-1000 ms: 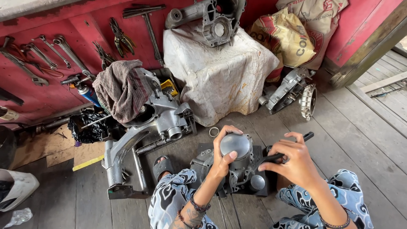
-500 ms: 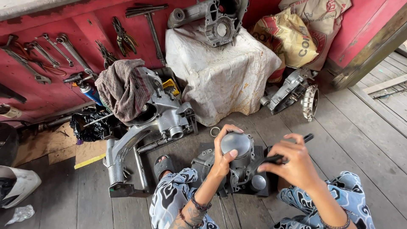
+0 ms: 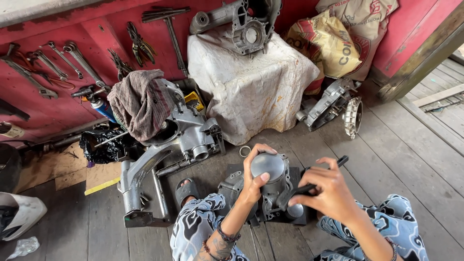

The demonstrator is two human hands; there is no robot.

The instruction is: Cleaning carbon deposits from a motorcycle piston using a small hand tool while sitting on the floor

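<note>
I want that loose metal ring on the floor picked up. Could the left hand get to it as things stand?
Probably yes. The metal ring lies on bare planks just beyond the left hand, nothing between them, but that hand grips the grey round cover and must let go first.

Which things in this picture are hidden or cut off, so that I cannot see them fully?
Head view:
- Tool tip: hidden behind the right hand and the engine part.
- Engine part's near side: covered by the left hand and knees.
- Engine casing: top hidden under the rag.
- White object: cut by the left edge.
</note>
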